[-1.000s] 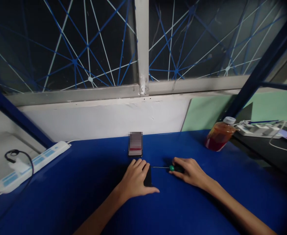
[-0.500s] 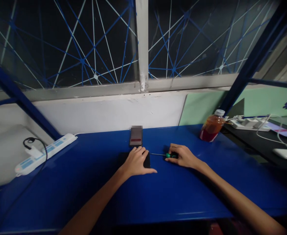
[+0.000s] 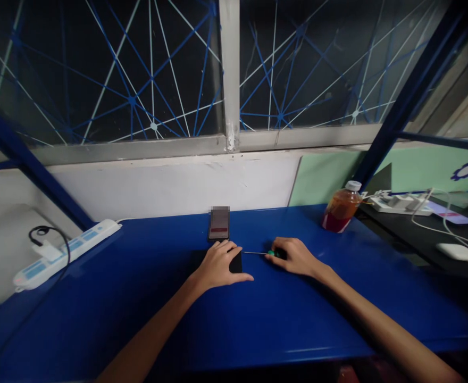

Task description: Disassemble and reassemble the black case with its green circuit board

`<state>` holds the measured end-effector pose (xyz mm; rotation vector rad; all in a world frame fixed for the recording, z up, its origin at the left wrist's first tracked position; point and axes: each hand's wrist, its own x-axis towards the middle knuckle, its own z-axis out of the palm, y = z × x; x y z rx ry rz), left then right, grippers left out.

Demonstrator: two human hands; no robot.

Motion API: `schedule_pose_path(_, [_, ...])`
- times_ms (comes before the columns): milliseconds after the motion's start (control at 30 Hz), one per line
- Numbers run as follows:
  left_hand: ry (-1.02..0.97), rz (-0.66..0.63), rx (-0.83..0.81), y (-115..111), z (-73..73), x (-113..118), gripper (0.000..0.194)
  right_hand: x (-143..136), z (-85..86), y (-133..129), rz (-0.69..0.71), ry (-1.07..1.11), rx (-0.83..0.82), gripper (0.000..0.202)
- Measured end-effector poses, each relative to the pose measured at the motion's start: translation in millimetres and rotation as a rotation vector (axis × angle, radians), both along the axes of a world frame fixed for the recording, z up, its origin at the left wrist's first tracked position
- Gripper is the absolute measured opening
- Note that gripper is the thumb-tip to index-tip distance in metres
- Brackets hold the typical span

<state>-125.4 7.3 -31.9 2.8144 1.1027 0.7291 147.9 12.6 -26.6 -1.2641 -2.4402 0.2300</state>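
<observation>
Reference: black block (image 3: 237, 264) on the blue table (image 3: 258, 319); mostly covered, can't tell what it is exactly. Left hand (image 3: 218, 264) lies over it, open, fingers extended, thumb splayed past its right edge. Right hand (image 3: 295, 257), right of the block, is closed round the green handle of a screwdriver (image 3: 272, 254); thin metal shaft points at block's right edge, can't tell if tip touches. Smartphone (image 3: 219, 226) just beyond the block: red bar on screen, lettering too small to read, top pixelated. Drink bottle (image 3: 340, 210) beyond and right of block: white cap, red label, print unreadable. White power strip (image 3: 86, 242) well left of it. Green panel (image 3: 425, 165) far right of it, purple-blue gear emblem.
</observation>
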Motion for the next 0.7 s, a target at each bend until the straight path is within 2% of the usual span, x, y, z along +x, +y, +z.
schedule_pose_path(300, [-0.018, -0.016, -0.035, -0.7, 2.6, 0.1, 0.076, -3.5, -0.8, -5.0, -0.009, -0.056, 0.042, 0.021])
schedule_pose_path(433, [-0.063, -0.012, -0.028, -0.6, 6.0, 0.2, 0.071, -3.0, 0.4, -5.5, -0.017, -0.050, 0.069, 0.031])
schedule_pose_path(567, [-0.172, 0.006, 0.010, 0.4, 8.4, 1.2, 0.046, -0.2, 3.3, -3.0, -0.019, -0.060, 0.103, 0.035])
schedule_pose_path(700, [-0.178, 0.037, -0.016, 0.1, 9.0, 7.6, 0.024, 0.9, 5.0, -2.5, -0.018, -0.054, 0.101, 0.034])
